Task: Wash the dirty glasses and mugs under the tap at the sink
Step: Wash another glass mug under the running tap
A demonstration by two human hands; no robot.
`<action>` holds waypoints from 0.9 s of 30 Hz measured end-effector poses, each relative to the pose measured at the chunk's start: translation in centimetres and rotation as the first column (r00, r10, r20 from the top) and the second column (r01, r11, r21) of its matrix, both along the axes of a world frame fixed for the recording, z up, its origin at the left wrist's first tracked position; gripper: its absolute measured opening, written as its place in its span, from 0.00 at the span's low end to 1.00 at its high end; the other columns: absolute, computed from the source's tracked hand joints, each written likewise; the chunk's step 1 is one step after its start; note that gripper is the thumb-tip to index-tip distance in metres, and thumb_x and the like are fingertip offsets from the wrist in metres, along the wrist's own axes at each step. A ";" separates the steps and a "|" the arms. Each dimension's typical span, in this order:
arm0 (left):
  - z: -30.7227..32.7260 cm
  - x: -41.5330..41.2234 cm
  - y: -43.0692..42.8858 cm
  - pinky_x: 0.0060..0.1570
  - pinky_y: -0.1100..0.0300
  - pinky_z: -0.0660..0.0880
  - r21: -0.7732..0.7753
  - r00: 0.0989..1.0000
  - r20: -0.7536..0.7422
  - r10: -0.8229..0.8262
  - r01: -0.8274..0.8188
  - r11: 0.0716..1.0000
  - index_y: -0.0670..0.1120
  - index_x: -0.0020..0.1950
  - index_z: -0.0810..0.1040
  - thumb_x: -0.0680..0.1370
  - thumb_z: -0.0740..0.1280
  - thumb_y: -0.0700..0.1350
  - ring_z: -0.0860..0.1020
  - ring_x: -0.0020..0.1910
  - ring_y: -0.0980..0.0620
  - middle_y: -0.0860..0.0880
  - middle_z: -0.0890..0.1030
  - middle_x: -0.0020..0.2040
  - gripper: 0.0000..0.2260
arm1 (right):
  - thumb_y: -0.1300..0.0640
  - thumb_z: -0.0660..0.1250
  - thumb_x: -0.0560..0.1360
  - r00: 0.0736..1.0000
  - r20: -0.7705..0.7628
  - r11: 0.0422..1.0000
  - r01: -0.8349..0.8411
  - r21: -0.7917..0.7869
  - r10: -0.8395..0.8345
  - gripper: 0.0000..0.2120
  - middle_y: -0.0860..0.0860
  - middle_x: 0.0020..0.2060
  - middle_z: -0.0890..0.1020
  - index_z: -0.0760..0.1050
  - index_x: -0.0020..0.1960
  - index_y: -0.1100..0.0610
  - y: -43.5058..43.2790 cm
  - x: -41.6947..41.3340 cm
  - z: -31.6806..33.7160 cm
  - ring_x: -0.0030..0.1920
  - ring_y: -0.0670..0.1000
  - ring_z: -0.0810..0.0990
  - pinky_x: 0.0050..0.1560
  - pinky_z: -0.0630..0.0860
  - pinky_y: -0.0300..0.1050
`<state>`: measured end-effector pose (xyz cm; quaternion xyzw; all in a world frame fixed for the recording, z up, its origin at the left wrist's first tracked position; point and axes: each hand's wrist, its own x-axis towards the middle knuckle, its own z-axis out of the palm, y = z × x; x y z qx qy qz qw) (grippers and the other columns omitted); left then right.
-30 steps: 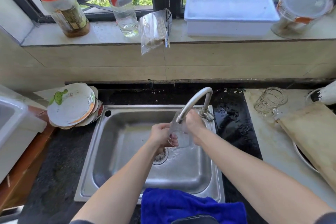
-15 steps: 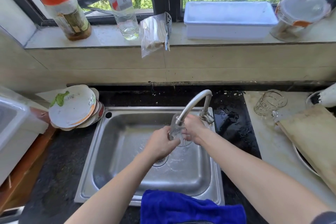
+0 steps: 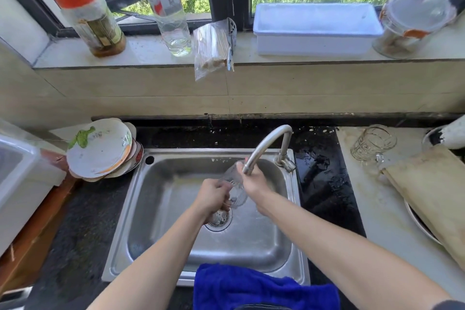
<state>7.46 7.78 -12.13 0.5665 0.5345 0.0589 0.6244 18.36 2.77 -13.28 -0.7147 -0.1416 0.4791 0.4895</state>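
A clear glass (image 3: 234,185) is tilted just below the spout of the curved metal tap (image 3: 266,145), above the steel sink (image 3: 176,254). My left hand (image 3: 214,196) grips its lower end over the drain. My right hand (image 3: 254,181) holds its upper side, right under the spout. A second clear glass mug (image 3: 372,142) lies on its side on the counter to the right of the sink.
A stack of dirty plates (image 3: 100,150) leans at the sink's back left corner. A blue cloth (image 3: 261,287) hangs over the sink's front edge. A brown board (image 3: 432,194) lies on the right counter. Bottles, a jar and a white tray (image 3: 314,29) stand on the windowsill.
The glass has tipped over between my hands, its lower end swinging towards the drain. My left hand has moved down and left with it; the right hand stays under the spout.
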 end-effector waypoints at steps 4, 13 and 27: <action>0.4 0.5 -1.0 0.19 0.66 0.67 -0.148 0.997 0.067 0.033 -0.023 0.989 0.40 0.41 0.76 0.79 0.63 0.35 0.70 0.19 0.56 0.46 0.71 0.28 0.07 | 0.53 0.55 0.80 0.996 0.078 0.993 0.056 -0.102 -0.048 0.10 0.55 0.55 0.78 0.73 0.54 0.55 0.9 2.6 0.4 0.58 0.56 0.75 0.60 0.71 0.54; 0.2 0.3 -1.2 0.20 0.67 0.67 -0.443 0.977 0.141 0.161 -0.083 0.893 0.41 0.40 0.73 0.80 0.61 0.36 0.71 0.21 0.54 0.47 0.74 0.26 0.09 | 0.43 0.58 0.78 0.997 -0.035 0.992 0.062 -0.115 -0.066 0.16 0.49 0.50 0.78 0.77 0.51 0.53 -0.5 3.2 0.6 0.48 0.47 0.75 0.43 0.69 0.45; 0.2 1.1 0.9 0.42 0.44 0.76 0.416 0.876 -0.405 -0.261 0.431 0.801 0.34 0.42 0.76 0.77 0.55 0.37 0.79 0.42 0.35 0.34 0.81 0.42 0.12 | 0.34 0.53 0.74 0.816 0.492 0.942 -0.180 -0.282 0.303 0.22 0.50 0.65 0.71 0.68 0.61 0.45 -1.2 0.5 -0.6 0.60 0.57 0.74 0.58 0.71 0.54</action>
